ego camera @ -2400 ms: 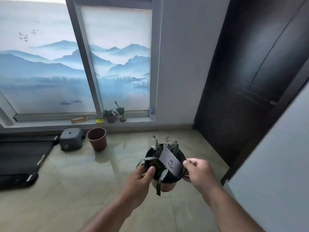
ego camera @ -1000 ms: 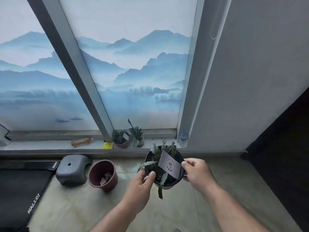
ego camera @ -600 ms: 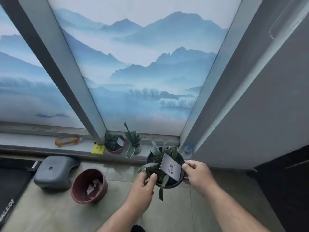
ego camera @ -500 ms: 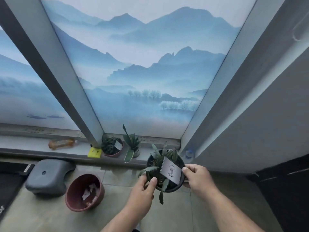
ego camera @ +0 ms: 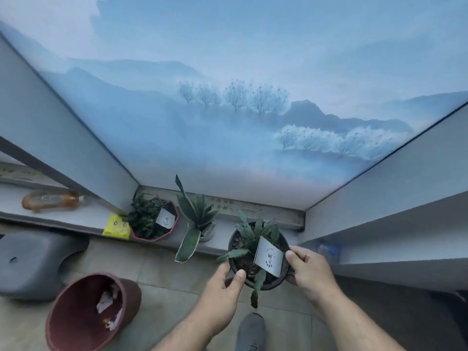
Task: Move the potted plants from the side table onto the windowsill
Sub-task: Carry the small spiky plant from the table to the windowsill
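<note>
Left hand [ego camera: 219,287] and right hand [ego camera: 307,269] both grip black round plastic pot of trailing succulent [ego camera: 258,254], at near edge of grey windowsill [ego camera: 222,230]. Left of it: spiky green plant [ego camera: 196,216], maroon angular pot [ego camera: 154,221].

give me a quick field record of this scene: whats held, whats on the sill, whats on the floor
held: black pot with a card tag
left hand: grip on the pot's near-left rim
right hand: grip on the pot's right rim
pot position: over the windowsill edge; set down or not, cannot tell
on sill: pink pot with tag, spiky plant, yellow packet, amber bottle
on floor: red bin holding scraps, grey stool
free sill space: right of the spiky plant
</note>
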Demonstrator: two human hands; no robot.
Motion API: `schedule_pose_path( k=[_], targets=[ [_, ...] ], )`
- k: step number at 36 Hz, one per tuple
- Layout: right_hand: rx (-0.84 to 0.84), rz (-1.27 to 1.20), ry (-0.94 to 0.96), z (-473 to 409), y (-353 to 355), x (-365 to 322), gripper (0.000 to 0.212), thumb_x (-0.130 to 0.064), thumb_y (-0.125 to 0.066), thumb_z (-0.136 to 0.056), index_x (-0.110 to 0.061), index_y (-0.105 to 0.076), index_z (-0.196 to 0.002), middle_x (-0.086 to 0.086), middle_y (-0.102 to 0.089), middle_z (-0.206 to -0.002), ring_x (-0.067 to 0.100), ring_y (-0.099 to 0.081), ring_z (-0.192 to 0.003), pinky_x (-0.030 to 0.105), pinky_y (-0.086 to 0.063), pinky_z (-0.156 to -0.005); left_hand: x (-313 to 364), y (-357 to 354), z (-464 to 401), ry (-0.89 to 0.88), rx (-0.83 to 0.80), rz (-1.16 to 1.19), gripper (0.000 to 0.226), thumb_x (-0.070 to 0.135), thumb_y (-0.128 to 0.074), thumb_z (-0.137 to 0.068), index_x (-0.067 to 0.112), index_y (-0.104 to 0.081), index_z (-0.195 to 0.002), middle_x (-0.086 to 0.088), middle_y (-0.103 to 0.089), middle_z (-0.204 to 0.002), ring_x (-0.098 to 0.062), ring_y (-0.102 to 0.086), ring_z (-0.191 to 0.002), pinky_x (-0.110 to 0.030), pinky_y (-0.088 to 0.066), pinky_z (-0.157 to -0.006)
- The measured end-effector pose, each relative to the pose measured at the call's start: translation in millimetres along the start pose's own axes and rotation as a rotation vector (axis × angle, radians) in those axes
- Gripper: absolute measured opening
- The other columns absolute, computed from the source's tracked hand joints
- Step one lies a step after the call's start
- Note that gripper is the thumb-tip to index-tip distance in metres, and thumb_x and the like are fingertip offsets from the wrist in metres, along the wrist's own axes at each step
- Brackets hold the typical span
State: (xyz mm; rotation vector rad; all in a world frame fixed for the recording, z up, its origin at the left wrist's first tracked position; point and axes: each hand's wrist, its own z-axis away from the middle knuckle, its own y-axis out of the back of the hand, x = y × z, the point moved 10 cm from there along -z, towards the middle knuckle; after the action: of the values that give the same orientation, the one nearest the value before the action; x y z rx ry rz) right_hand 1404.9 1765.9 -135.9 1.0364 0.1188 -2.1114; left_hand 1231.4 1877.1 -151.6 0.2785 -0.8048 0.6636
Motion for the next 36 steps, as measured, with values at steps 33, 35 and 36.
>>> schedule_pose_path(
  k=[33, 35, 36],
  targets=[
    [-0.068, 0.129, -0.081, -280.6, -80.4, 143.0, 0.038, -0.018, -0.053, -0.102, -0.034, -0.082, -0.082, 0.020, -0.077, -0.105, 0.028, -0.071, -0.090, 0.051, -0.056, -0.099, -184.2, 19.8, -262.4, 0.152, 0.163, -0.123, 0.006, 0.044, -0.057, -0.094, 0.048, -0.059, -0.099, 0.018, -0.071, -0.110, -0.011, -0.066, -0.108, -0.048, -0.052, -0.100],
    [-0.088, 0.139, -0.094, -274.4, -80.7, 142.5, 0.032, -0.021, -0.053, -0.102, -0.034, -0.081, -0.094, 0.026, -0.071, -0.112, 0.013, -0.050, -0.087, 0.051, -0.052, -0.100, -183.3, 19.4, -259.3, 0.178, 0.167, -0.118, 0.006, 0.040, -0.057, -0.096, 0.044, -0.058, -0.099, 0.015, -0.072, -0.109, -0.013, -0.067, -0.107, -0.048, -0.053, -0.099],
    [-0.077, 0.156, -0.112, -267.9, -78.0, 141.5, 0.023, -0.024, -0.053, -0.101, -0.026, -0.076, -0.101, 0.026, -0.072, -0.108, 0.033, -0.036, -0.124, 0.051, -0.052, -0.100, -180.8, 18.1, -254.2, 0.197, 0.161, -0.111, 0.008, 0.040, -0.056, -0.096, 0.043, -0.058, -0.103, 0.013, -0.072, -0.109, -0.014, -0.067, -0.108, -0.049, -0.053, -0.099]
  ],
)
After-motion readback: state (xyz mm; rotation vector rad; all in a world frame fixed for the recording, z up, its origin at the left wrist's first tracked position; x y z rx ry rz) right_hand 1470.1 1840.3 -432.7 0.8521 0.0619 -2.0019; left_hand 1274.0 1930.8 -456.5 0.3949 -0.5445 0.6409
